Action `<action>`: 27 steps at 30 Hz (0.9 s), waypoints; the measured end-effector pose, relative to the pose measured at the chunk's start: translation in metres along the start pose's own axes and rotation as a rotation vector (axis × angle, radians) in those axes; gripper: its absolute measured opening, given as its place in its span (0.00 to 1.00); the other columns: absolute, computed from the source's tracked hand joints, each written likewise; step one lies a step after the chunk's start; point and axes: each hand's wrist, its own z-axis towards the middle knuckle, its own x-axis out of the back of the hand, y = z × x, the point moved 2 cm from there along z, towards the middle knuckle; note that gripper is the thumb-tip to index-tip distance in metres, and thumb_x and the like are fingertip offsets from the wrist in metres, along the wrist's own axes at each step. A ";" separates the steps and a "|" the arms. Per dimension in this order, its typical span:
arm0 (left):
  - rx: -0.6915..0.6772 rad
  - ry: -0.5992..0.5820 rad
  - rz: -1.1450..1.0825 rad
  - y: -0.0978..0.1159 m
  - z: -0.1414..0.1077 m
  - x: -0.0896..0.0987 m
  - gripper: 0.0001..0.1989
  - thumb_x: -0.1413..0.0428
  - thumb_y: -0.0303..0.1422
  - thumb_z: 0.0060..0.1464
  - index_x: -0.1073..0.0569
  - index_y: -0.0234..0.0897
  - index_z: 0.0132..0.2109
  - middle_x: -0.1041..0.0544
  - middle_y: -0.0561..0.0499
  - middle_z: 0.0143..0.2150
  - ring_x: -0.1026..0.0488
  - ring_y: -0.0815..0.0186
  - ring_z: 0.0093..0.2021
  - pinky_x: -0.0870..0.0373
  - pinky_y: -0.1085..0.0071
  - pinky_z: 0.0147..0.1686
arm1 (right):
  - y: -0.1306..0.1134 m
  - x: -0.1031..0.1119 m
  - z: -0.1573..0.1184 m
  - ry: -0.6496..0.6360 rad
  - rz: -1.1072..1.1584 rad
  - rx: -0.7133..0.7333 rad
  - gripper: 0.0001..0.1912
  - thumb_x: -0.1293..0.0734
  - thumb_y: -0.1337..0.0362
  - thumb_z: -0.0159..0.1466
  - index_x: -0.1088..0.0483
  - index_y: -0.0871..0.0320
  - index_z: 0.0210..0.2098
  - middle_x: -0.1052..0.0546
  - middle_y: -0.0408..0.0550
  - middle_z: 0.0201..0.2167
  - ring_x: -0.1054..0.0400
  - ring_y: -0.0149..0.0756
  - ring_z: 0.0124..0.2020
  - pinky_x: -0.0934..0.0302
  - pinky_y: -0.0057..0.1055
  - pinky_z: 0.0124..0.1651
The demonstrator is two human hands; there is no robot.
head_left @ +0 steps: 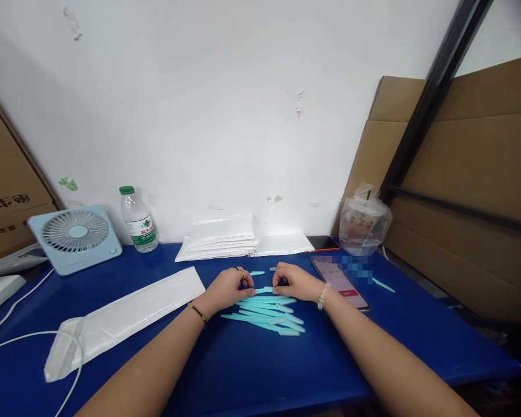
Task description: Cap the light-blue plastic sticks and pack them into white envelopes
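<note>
Between my two hands is a turquoise eyebrow razor, lying crosswise. My left hand is closed, its thumb and fingertips pinching one end. The other end is pinched by my right hand, also closed. Just below, several more turquoise eyebrow razors lie in a loose pile on the blue table, some with a pale, clear-looking blade end to the right. Another razor shows beyond my left hand. One lone razor lies off to the right, beyond the phone.
A white padded mailer lies at left near a white cable. Behind stand a blue fan, a water bottle and stacked white mailers. Rightward are a lit phone, a dark phone and a bagged drink cup.
</note>
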 end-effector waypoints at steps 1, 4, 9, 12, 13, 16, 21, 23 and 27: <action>0.014 -0.020 0.004 0.002 0.000 -0.001 0.12 0.46 0.42 0.48 0.26 0.39 0.33 0.26 0.52 0.33 0.31 0.67 0.33 0.39 0.74 0.30 | -0.001 -0.002 0.001 -0.011 -0.007 -0.001 0.06 0.31 0.63 0.55 0.29 0.59 0.30 0.32 0.45 0.31 0.38 0.30 0.30 0.44 0.25 0.31; 0.049 -0.046 0.036 0.001 0.002 -0.001 0.12 0.47 0.41 0.50 0.26 0.38 0.31 0.26 0.53 0.30 0.32 0.69 0.29 0.42 0.74 0.27 | 0.002 -0.004 0.003 -0.029 -0.016 0.004 0.05 0.32 0.64 0.56 0.29 0.60 0.28 0.33 0.44 0.31 0.38 0.29 0.30 0.44 0.25 0.31; 0.120 0.023 0.102 -0.013 0.004 0.007 0.11 0.47 0.40 0.50 0.26 0.38 0.31 0.25 0.52 0.29 0.31 0.67 0.29 0.42 0.73 0.27 | 0.018 0.006 0.002 0.055 -0.020 -0.071 0.04 0.32 0.66 0.57 0.30 0.60 0.27 0.33 0.45 0.31 0.37 0.30 0.31 0.44 0.26 0.33; 0.136 0.086 0.101 -0.016 0.003 0.013 0.12 0.46 0.42 0.49 0.27 0.40 0.37 0.25 0.52 0.32 0.30 0.66 0.31 0.42 0.73 0.28 | 0.019 0.016 -0.003 0.120 -0.015 -0.125 0.05 0.32 0.64 0.56 0.29 0.59 0.29 0.32 0.45 0.33 0.37 0.30 0.31 0.43 0.27 0.34; 0.123 0.096 0.094 -0.014 0.002 0.013 0.13 0.45 0.42 0.48 0.27 0.40 0.38 0.25 0.52 0.33 0.30 0.66 0.32 0.41 0.73 0.29 | 0.017 0.018 -0.004 0.114 -0.008 -0.116 0.06 0.31 0.63 0.56 0.29 0.59 0.30 0.32 0.45 0.33 0.37 0.31 0.31 0.43 0.27 0.34; 0.041 0.054 0.062 -0.002 -0.001 0.011 0.13 0.45 0.43 0.49 0.26 0.40 0.36 0.26 0.52 0.33 0.30 0.66 0.33 0.40 0.73 0.30 | 0.007 0.018 -0.007 -0.012 0.030 -0.049 0.08 0.30 0.60 0.55 0.28 0.58 0.30 0.32 0.44 0.32 0.38 0.30 0.29 0.43 0.26 0.32; -0.023 -0.060 0.009 0.012 -0.002 0.000 0.11 0.45 0.42 0.48 0.25 0.39 0.33 0.26 0.53 0.31 0.31 0.68 0.30 0.41 0.75 0.28 | -0.002 0.010 -0.007 -0.141 0.055 -0.002 0.09 0.29 0.59 0.53 0.27 0.58 0.29 0.33 0.43 0.31 0.39 0.28 0.28 0.44 0.24 0.29; 0.019 -0.081 0.006 0.011 -0.001 -0.002 0.10 0.46 0.40 0.49 0.25 0.38 0.32 0.26 0.53 0.29 0.32 0.69 0.27 0.42 0.75 0.26 | 0.000 0.007 -0.006 -0.149 0.069 -0.016 0.08 0.30 0.60 0.54 0.27 0.59 0.29 0.33 0.43 0.31 0.39 0.27 0.27 0.44 0.24 0.28; 0.045 -0.073 0.012 0.009 0.000 -0.001 0.10 0.47 0.39 0.49 0.26 0.38 0.32 0.26 0.53 0.29 0.32 0.70 0.28 0.43 0.75 0.26 | 0.005 0.006 -0.005 -0.095 0.046 -0.047 0.07 0.30 0.63 0.53 0.28 0.59 0.29 0.33 0.43 0.31 0.39 0.27 0.26 0.44 0.23 0.28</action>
